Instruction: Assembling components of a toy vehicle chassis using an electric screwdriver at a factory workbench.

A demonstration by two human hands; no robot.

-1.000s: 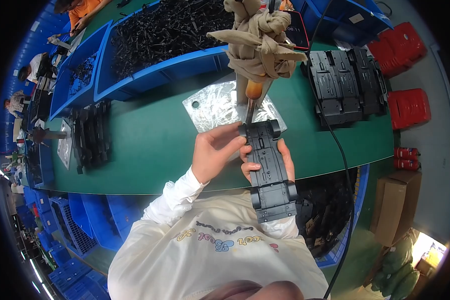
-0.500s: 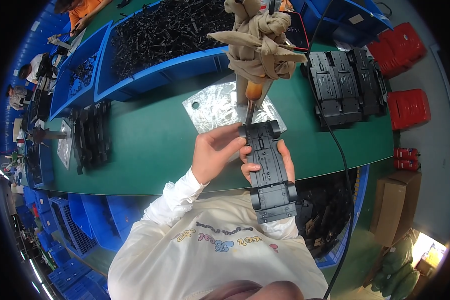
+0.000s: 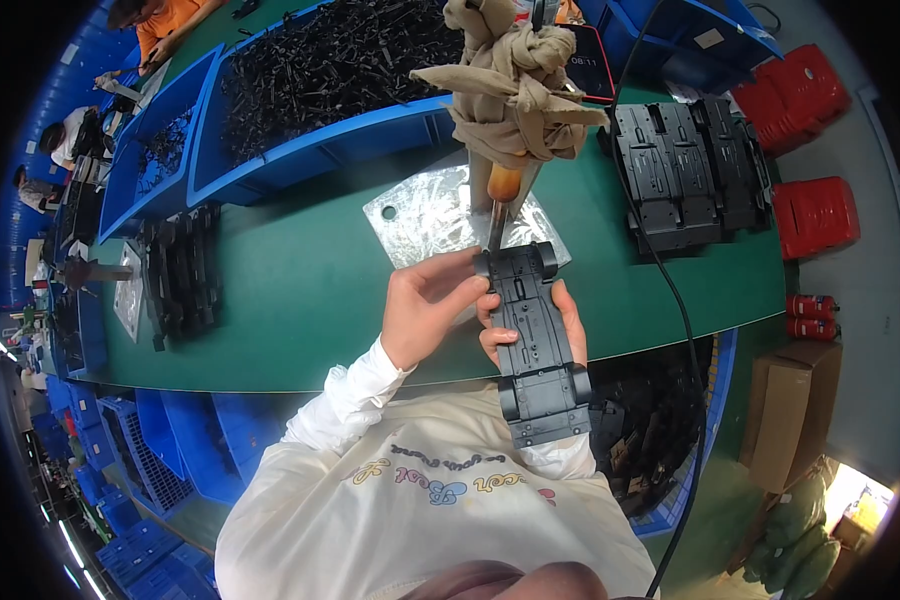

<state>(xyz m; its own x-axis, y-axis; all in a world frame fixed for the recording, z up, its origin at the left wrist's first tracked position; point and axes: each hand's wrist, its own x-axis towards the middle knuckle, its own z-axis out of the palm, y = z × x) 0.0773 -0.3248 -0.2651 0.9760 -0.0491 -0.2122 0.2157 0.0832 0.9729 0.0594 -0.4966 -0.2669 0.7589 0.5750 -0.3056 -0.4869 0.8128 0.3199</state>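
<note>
A long black plastic toy-car chassis [image 3: 536, 325], with rounded wheel arches at both ends, is held tilted in front of my body. My right hand [image 3: 571, 322] wraps round its middle from beneath, thumb on the right edge and fingertips on the left. At the far left wheel arch, my left hand [image 3: 420, 312] closes thumb and forefinger against the chassis; any small part between them is hidden. A metal rod [image 3: 497, 222] points down to the chassis's far end, below an amber collar [image 3: 504, 183] and a beige cloth wrapping [image 3: 520, 95]. A silvery sheet [image 3: 425, 212] lies behind.
Blue bins [image 3: 320, 140] of small black parts stand at the back left of the green table [image 3: 300, 300]. Black chassis stacks [image 3: 665, 170] lie right and left. A black cable [image 3: 678, 290] hangs down the right side. A person in orange [image 3: 165, 25] sits far left.
Both hands and the chassis stay nearly where they were. The whole view has shifted very slightly; the grip looks the same.
</note>
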